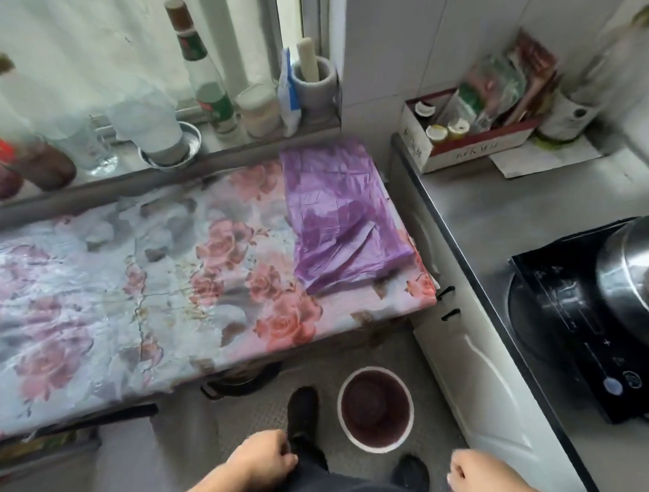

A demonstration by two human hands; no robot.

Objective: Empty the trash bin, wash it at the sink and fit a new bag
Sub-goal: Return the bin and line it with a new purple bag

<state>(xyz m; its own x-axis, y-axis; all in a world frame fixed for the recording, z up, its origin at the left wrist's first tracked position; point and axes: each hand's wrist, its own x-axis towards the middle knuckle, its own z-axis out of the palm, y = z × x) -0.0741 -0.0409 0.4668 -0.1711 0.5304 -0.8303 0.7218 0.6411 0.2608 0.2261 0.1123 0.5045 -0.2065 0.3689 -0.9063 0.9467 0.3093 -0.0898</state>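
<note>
Your left hand [264, 460] and right hand [474, 473] hang loosely curled, holding nothing; the bare trash bin [375, 408] stands on the floor between your shoes; the purple bag [342, 214] lies on the floral tablecloth [110, 279].

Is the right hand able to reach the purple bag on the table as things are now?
Probably yes. The right hand hangs low, holding nothing, and the purple bag lies flat at the table's right end with nothing on it. The bin stands on the floor below, not in the way.
</note>
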